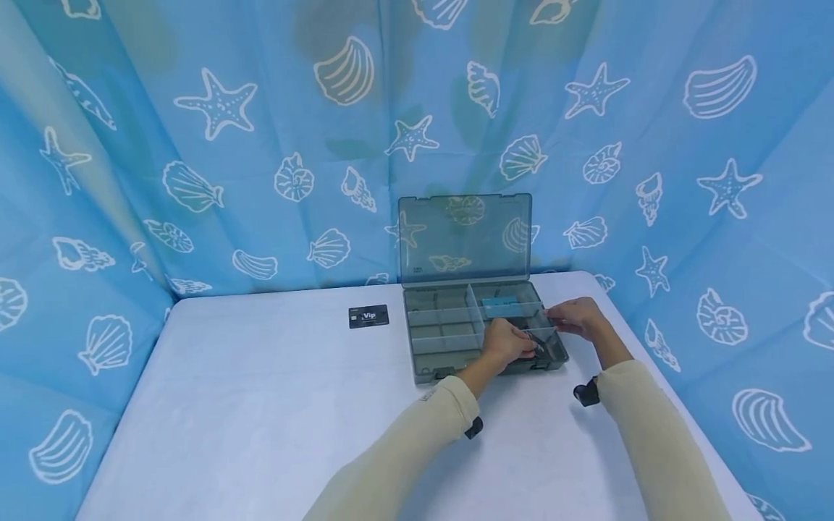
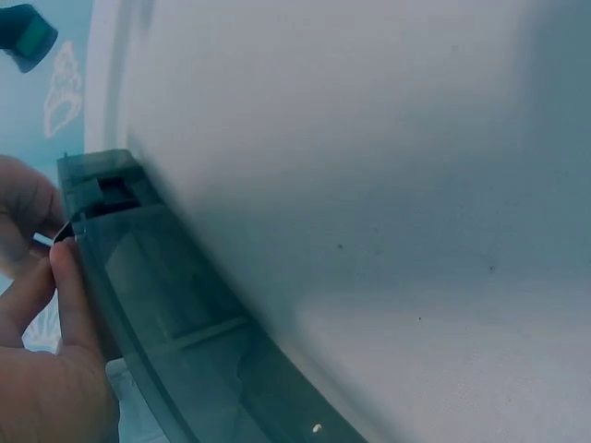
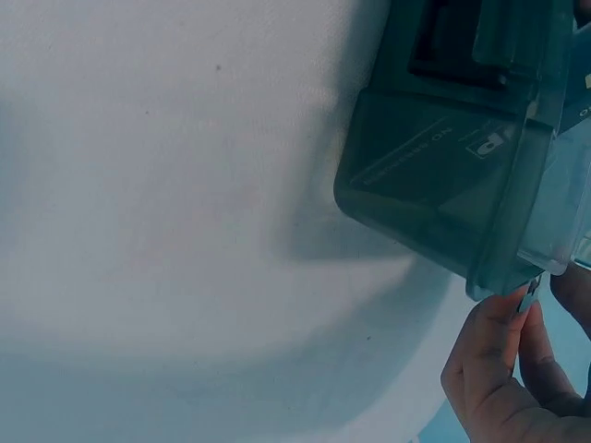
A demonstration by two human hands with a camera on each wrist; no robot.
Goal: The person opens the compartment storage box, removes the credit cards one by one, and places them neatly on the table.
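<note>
A grey see-through compartment box (image 1: 449,315) stands on the table, its lid (image 1: 465,239) raised at the back. My left hand (image 1: 504,341) is over the front right compartment. Its thumb and forefinger (image 2: 72,286) pinch a thin dark card, mostly hidden; dark card surface (image 3: 579,88) shows in the right wrist view. At the box's right wall my right hand (image 1: 576,317) pinches the end of a clear divider (image 3: 552,212), with a small shiny edge between the fingertips (image 3: 503,309). A light blue card (image 1: 502,307) lies in the back right compartment.
A black card (image 1: 368,316) marked "Vip" lies on the white table (image 1: 260,405), left of the box. Blue curtains (image 1: 274,145) with shells and starfish close off the back and sides. More clear dividers (image 1: 446,340) split the box's left half.
</note>
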